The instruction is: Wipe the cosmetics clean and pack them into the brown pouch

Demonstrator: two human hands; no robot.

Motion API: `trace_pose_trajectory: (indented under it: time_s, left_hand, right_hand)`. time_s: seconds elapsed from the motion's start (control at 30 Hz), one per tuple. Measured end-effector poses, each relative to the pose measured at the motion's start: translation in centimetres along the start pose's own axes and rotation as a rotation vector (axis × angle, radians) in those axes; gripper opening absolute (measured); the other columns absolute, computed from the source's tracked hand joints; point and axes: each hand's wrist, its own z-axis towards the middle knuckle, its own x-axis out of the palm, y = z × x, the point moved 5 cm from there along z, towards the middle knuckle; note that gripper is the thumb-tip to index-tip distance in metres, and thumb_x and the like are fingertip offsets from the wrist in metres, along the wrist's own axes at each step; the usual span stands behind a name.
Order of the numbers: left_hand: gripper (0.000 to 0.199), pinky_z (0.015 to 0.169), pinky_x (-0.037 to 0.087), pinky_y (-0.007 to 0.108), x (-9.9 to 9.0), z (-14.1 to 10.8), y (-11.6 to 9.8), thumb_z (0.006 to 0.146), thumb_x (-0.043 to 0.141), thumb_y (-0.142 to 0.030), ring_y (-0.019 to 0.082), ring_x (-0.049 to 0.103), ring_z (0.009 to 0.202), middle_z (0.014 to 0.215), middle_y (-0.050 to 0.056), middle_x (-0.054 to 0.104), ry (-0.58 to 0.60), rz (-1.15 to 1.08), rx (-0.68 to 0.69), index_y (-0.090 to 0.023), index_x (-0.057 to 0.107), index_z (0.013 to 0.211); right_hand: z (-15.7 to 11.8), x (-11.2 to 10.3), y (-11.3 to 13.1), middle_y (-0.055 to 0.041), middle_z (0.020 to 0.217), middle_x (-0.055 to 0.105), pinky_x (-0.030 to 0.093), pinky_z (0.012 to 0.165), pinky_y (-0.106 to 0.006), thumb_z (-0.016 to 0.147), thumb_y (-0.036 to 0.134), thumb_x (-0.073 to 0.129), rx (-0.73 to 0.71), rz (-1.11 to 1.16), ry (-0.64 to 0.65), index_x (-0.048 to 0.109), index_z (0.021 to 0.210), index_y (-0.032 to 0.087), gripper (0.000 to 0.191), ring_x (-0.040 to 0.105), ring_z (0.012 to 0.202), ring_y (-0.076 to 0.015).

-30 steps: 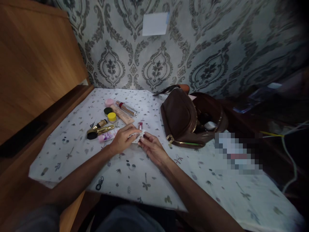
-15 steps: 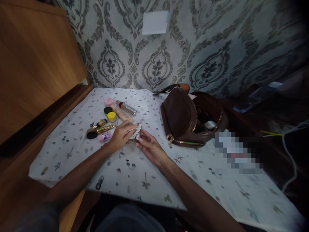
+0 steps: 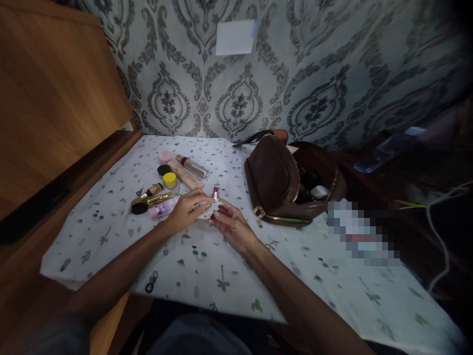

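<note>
Left fingers (image 3: 200, 199), right fingers (image 3: 225, 215): pinched nearly together on white piece (image 3: 215, 206) | brown bag (image 3: 271, 172) gaping, white-topped item (image 3: 320, 192) inside

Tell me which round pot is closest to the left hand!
The yellow pot, nearest the left hand. The pink pot and dark pot sit behind it; the black pot is farther left.

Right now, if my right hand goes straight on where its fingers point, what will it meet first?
Your right hand would probably meet the small, thin white piece between both hands first, then your left hand; depth there is unclear.
</note>
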Motion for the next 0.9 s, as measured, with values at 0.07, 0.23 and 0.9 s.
trace_pose_trajectory:
  time_s: [0.07,0.23,0.9]
  left_hand:
    - [0.023,0.074,0.050,0.027,-0.2,-0.1,0.2,0.096,0.052,-0.024,0.015,0.062,0.082,0.086,0.004,0.065,-0.048,0.023,-0.018,-0.019,0.072,0.107]
    - [0.024,0.086,0.051,0.033,-1.0,-0.1,0.8,0.095,0.051,-0.021,0.020,0.064,0.097,0.100,0.007,0.069,-0.165,0.072,-0.076,-0.020,0.070,0.110]
    - [0.021,0.071,0.049,0.025,0.2,0.1,-0.6,0.095,0.055,-0.023,0.014,0.062,0.079,0.085,0.004,0.065,0.079,-0.076,0.051,-0.018,0.074,0.104]
  right_hand:
    - [-0.2,0.3,-0.2,0.0011,0.088,0.068,0.052,0.069,-0.023,0.066,0.022,0.086,0.030,-0.023,0.041,0.071,0.100,0.022,0.037,0.066,0.077,-0.0118]
    - [-0.6,0.8,-0.5,-0.0001,0.089,0.072,0.051,0.066,-0.024,0.066,0.024,0.086,0.097,-0.049,0.125,0.062,0.123,0.026,0.062,0.071,0.080,-0.0161]
    - [0.0,-0.2,0.3,0.0026,0.099,0.068,0.055,0.071,-0.021,0.056,0.013,0.088,-0.003,-0.036,-0.051,0.072,0.106,0.026,0.054,0.063,0.082,-0.0106]
